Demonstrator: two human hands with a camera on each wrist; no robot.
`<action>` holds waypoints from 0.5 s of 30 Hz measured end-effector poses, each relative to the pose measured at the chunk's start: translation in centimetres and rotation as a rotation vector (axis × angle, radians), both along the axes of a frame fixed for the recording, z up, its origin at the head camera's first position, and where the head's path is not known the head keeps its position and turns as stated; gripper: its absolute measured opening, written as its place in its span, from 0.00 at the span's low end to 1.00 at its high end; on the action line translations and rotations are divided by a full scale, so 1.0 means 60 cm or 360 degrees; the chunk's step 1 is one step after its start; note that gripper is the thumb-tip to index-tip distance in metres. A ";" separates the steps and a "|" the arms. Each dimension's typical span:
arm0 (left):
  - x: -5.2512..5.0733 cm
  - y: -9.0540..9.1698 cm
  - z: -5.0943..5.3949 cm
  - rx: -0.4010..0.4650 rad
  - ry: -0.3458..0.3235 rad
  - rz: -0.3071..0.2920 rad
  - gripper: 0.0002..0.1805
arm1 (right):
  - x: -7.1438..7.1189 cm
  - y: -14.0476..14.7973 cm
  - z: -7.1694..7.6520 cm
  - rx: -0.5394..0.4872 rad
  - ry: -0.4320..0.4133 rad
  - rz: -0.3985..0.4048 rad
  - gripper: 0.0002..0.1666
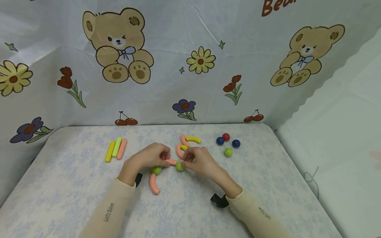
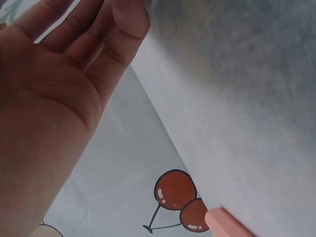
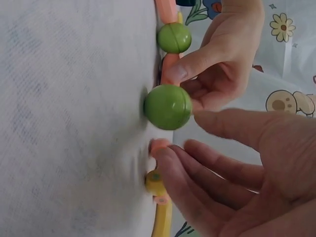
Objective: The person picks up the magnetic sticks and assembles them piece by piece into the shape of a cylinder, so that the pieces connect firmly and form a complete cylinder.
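Note:
My left hand (image 1: 153,155) pinches a straight pink stick (image 1: 171,162) between thumb and fingers. The stick runs between two green balls, a left one (image 1: 156,170) and a right one (image 1: 179,166). From the left ball a curved pink piece (image 1: 153,185) extends toward the front. My right hand (image 3: 232,163) is beside the right ball, its thumb tip at the ball's edge and its other fingers loosely bent and apart from it. In the left wrist view, my left hand's (image 2: 54,84) palm shows, but the stick it holds is out of sight.
Behind the hands lie curved pink pieces (image 1: 183,140) and yellow pieces (image 1: 193,139). Yellow (image 1: 109,151), lime (image 1: 116,147) and pink sticks (image 1: 121,149) lie at the left. Blue balls (image 1: 236,143), a red ball (image 1: 226,137) and a green ball (image 1: 228,152) are at the right.

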State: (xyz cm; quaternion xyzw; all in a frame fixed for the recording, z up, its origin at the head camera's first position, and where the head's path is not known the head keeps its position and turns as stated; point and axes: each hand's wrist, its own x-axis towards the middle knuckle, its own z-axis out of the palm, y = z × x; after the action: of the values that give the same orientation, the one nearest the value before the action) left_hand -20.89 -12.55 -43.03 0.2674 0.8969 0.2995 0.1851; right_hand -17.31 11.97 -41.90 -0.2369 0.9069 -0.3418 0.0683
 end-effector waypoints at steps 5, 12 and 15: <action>0.001 -0.018 0.011 -0.0012 -0.0057 0.0054 0.11 | -0.005 -0.001 -0.006 -0.0112 0.0184 -0.0146 0.08; 0.001 -0.038 0.022 -0.0040 -0.0121 0.0097 0.10 | -0.017 -0.006 -0.026 -0.0131 0.0402 0.0059 0.08; 0.000 -0.045 0.023 -0.0068 -0.0139 0.0105 0.11 | -0.018 -0.006 -0.029 -0.0049 0.0476 0.0182 0.04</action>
State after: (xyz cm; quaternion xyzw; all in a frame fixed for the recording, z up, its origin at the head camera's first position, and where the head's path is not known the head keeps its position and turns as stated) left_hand -20.91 -15.23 -41.65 0.2205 0.9025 0.2977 0.2198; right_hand -18.37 11.60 -43.65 -0.3374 0.8867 -0.3120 -0.0518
